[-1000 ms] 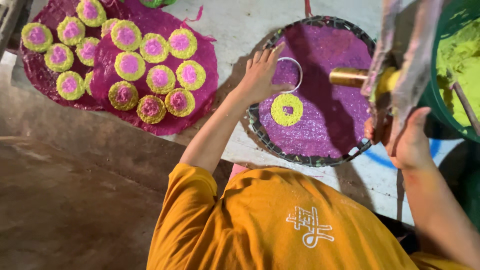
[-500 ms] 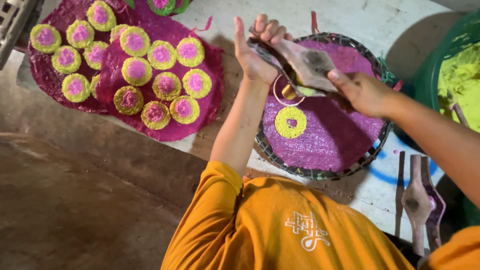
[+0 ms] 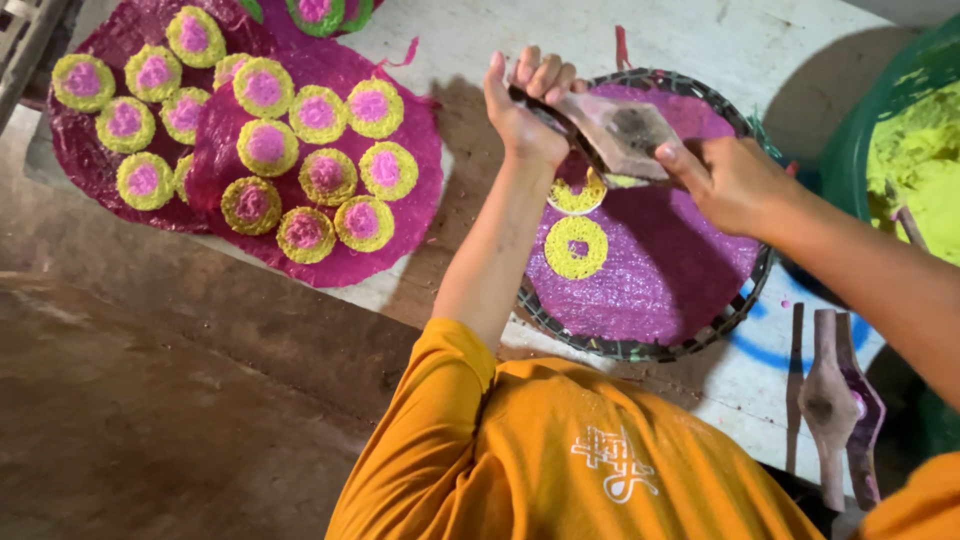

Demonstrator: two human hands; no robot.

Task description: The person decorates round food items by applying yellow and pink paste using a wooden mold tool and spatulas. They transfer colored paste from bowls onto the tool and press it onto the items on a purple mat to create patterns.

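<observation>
Both my hands hold a wooden press (image 3: 622, 130) over a round woven tray (image 3: 640, 350) lined with a purple sheet (image 3: 670, 270). My left hand (image 3: 525, 105) grips the press's left end, fingers curled round the handle. My right hand (image 3: 730, 180) clasps its right side. Under the press a yellow string ring (image 3: 578, 197) lies partly hidden on the sheet. A whole yellow ring (image 3: 577, 247) lies just in front of it.
Purple mats (image 3: 330, 260) at the left carry several yellow rounds with pink centres (image 3: 385, 170). A green basin of yellow dough (image 3: 915, 150) stands at the right. Another wooden press (image 3: 835, 400) lies at the table's near right. Brown floor (image 3: 150, 400) lies below the table edge.
My left hand left the tray and took the press's handle. My right hand brought the press from the right to above the tray. A second yellow ring now lies on the sheet.
</observation>
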